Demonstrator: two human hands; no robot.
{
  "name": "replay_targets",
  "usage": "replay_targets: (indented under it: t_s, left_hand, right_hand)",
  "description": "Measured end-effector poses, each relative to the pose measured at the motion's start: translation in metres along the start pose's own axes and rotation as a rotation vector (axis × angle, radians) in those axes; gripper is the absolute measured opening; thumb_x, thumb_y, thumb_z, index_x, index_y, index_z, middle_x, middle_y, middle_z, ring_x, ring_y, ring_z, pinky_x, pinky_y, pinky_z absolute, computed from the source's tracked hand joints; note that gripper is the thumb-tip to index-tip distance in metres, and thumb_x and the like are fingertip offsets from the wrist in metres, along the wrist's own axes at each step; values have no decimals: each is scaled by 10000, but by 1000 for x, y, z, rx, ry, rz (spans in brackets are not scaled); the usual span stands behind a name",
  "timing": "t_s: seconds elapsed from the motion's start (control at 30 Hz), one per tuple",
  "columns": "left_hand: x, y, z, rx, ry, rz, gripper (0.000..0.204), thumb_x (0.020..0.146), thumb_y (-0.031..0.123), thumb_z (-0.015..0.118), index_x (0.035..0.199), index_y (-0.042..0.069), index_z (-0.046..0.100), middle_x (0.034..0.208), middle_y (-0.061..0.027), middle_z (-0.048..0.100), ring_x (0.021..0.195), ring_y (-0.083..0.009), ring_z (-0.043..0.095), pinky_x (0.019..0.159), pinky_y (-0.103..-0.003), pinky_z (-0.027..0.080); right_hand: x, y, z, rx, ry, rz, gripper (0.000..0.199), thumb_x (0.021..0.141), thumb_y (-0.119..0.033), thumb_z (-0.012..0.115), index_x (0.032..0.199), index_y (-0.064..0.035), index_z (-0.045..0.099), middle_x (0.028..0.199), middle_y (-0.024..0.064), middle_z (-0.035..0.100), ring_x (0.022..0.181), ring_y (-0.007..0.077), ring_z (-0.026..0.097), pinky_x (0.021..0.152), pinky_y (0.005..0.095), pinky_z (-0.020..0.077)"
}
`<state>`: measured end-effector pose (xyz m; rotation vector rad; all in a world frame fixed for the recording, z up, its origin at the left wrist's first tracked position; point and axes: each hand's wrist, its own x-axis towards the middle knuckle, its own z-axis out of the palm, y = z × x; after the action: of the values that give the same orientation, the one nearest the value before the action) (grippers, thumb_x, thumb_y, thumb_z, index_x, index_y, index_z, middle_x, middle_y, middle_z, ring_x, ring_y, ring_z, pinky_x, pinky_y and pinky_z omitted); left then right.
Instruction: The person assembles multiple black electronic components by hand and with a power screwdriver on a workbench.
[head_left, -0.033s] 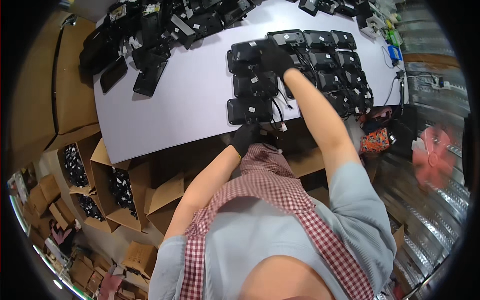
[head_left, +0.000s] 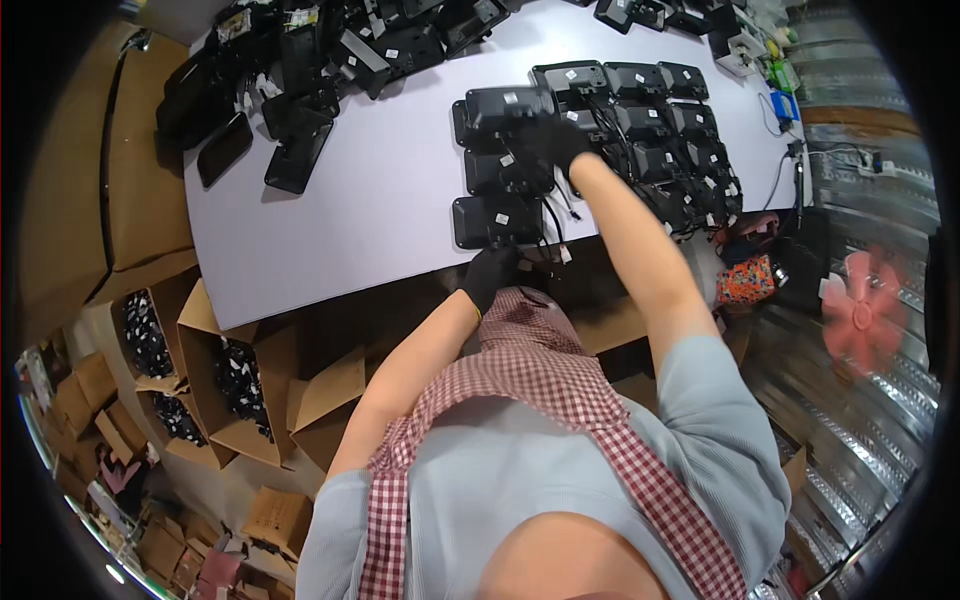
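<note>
My right hand (head_left: 556, 140), in a black glove and smeared by motion, is at the right end of a flat black device (head_left: 490, 107) with a white label. That device is tilted over another black device (head_left: 460, 124) that shows at its left edge. My gloved left hand (head_left: 491, 276) rests at the table's front edge, against the near side of the closest black device (head_left: 480, 222); its fingertips are hidden. Between these lies a further black device (head_left: 482, 172). Black cables with a white plug (head_left: 565, 254) trail beside my left hand.
Several labelled black devices (head_left: 640, 122) lie in rows at the right of the white table (head_left: 330, 235). More black housings (head_left: 410, 50) are heaped at the back left. Open cardboard boxes (head_left: 205, 303) with small black-and-white parts stand left; a red fan (head_left: 862, 310) is at right.
My right hand and the black device at it have moved slightly toward me. My left hand has stayed in place.
</note>
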<state>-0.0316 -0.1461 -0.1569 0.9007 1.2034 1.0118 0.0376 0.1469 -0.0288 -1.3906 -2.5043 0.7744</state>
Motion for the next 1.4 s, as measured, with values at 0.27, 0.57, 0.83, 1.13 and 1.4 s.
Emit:
replay_targets:
  t_s: [0.27, 0.57, 0.83, 1.13, 1.4]
  left_hand:
    - [-6, 15, -5, -325, 116, -295, 193, 844, 129, 614, 992, 12, 655, 920, -203, 681, 793, -346, 661, 675, -406, 522]
    - [25, -24, -4, -356, 114, -61, 193, 824, 132, 650, 988, 32, 664, 903, -235, 658, 827, -419, 630, 670, -467, 490]
    - [-4, 83, -15, -221, -107, -164, 477, 971, 441, 483, 1034, -2, 650, 887, -150, 679, 781, -278, 662, 726, -425, 563]
    - [-14, 118, -58, -170, 226, -460, 560, 881, 569, 583, 1022, 34, 664, 860, -89, 669, 735, -217, 627, 682, -346, 509]
    - [-109, 210, -130, -142, 492, -171, 521, 847, 569, 597, 951, 59, 609, 687, -40, 497, 514, -159, 504, 444, -311, 456]
  right_hand:
    - [-45, -42, 43, -202, 206, 60, 357, 747, -374, 669, 904, -54, 688, 1062, 198, 639, 962, 354, 638, 843, 473, 510]
    - [-70, -13, 10, 44, 258, 55, 478, 814, -320, 723, 1241, -129, 625, 952, 198, 672, 876, 380, 658, 783, 429, 535]
    - [-148, -9, 84, -311, 65, -16, 381, 855, -355, 650, 1163, -132, 668, 1077, 161, 686, 984, 351, 651, 864, 414, 527]
    - [-127, 65, 111, 154, 147, -123, 436, 910, -179, 611, 1318, -33, 557, 1087, 167, 663, 869, 291, 645, 735, 399, 510]
    - [-85, 101, 118, 781, -6, 145, 366, 869, -211, 575, 1205, -66, 583, 711, 68, 533, 574, 242, 463, 519, 374, 378]
